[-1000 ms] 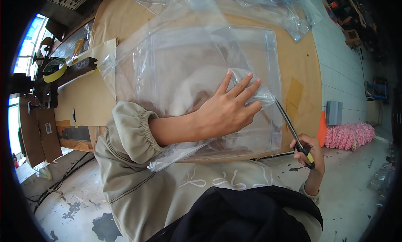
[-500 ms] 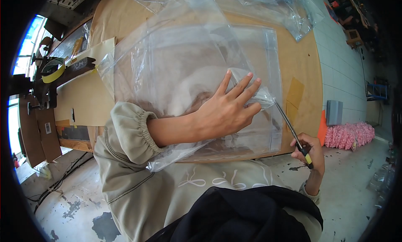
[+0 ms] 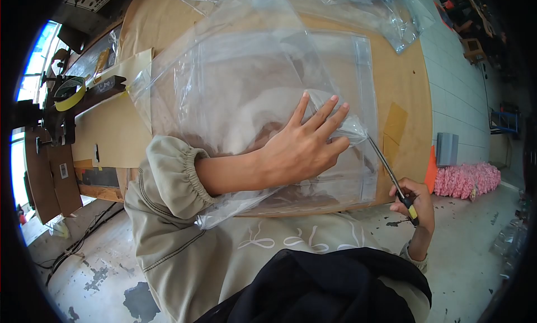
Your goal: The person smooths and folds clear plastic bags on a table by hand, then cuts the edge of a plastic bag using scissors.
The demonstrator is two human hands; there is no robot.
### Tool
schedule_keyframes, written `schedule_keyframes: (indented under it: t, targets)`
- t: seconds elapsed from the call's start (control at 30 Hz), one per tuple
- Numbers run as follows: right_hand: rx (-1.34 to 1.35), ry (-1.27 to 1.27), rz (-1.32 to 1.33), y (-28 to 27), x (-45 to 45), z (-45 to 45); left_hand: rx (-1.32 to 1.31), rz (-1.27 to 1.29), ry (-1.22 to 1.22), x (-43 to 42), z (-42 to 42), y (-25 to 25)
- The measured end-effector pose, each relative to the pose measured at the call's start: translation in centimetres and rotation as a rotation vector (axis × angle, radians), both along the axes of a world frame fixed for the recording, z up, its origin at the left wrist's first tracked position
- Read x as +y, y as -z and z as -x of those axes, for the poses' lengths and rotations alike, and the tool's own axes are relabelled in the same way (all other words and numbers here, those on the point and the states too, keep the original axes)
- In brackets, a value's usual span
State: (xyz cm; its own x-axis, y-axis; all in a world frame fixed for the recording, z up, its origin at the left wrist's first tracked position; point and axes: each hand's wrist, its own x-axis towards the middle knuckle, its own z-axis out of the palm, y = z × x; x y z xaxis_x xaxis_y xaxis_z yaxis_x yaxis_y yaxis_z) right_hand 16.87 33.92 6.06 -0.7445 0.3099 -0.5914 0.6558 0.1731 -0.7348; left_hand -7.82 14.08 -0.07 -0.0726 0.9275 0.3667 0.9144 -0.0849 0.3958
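My left hand (image 3: 305, 149) lies with its fingers spread on a clear plastic sheet (image 3: 240, 77), pressing it against the table. Beside its thumb, the plastic is gathered into a crumpled bunch (image 3: 353, 130). My right hand (image 3: 413, 203), past the table's near right edge, is closed around the black and yellow handle of a long thin metal tool (image 3: 386, 167). The tool's tip touches or lies right beside the bunched plastic; I cannot tell which. Its exact kind does not show. Under the left forearm, a loose fold of plastic (image 3: 224, 211) hangs at the near edge.
Brown board covers the table (image 3: 405, 88), with a strip of tan tape (image 3: 394, 127) on the right. More clear plastic (image 3: 391, 21) lies at the back. A yellow tape roll (image 3: 71, 93) hangs on a dark stand at left. A pink bundle (image 3: 467, 181) sits on the floor at right.
Both hands and the tool keep nearly the same place. The view has shifted very slightly.
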Motion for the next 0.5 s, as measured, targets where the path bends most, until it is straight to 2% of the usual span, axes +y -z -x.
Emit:
schedule_keyframes:
  t: [0.27, 0.37, 0.5]
  targets:
    - [0.034, 0.019, 0.035, 0.4, -0.1, -0.4, 0.006, -0.008, 0.005, 0.0, 0.1, 0.1]
    - [-0.021, 0.095, 0.023, 0.2, 0.2, -1.2, 0.002, 0.006, 0.012, 0.0, 0.1, 0.0]
    - [0.041, 0.145, 0.039, 0.1, 0.4, -1.6, 0.031, 0.005, 0.000, 0.0, 0.1, -0.2]
